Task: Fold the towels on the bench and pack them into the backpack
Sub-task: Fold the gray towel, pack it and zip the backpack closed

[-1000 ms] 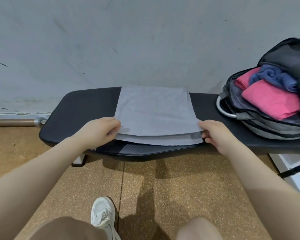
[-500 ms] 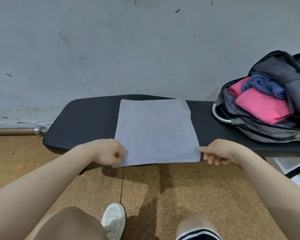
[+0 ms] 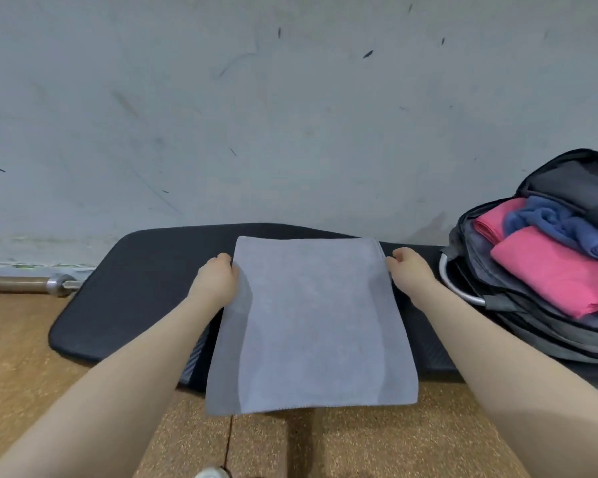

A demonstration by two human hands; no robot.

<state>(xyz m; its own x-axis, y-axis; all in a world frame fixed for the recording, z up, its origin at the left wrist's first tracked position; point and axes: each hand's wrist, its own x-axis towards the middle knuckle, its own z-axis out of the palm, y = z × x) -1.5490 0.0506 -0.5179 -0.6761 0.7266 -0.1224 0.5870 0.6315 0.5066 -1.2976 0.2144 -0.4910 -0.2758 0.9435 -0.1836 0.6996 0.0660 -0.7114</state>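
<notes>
**Two hands hold the far corners of a gray towel**

A gray towel lies flat across a black bench. Its far edge sits near the back of the bench, close to the wall. Its near edge hangs a little past the front of the bench, over the brown floor.

The left hand is at the far left corner of the towel. Its fingers are curled and tucked in at the towel's edge, so it looks like they pinch the corner. The fingertips are hidden by the hand and the cloth.

The right hand is at the far right corner. Its fingers are curled too, and they touch the towel's edge. It looks like a pinch, but the tips are too small to see well.

A backpack sits on the right end of the bench, just beside the right hand. It is open at the top. Inside are two pink towels and a blue towel, all folded or rolled. The blue one lies between the pink ones.

A metal bar lies on the floor at the left, near the end of the bench. The tip of a white shoe shows at the bottom edge.
</notes>
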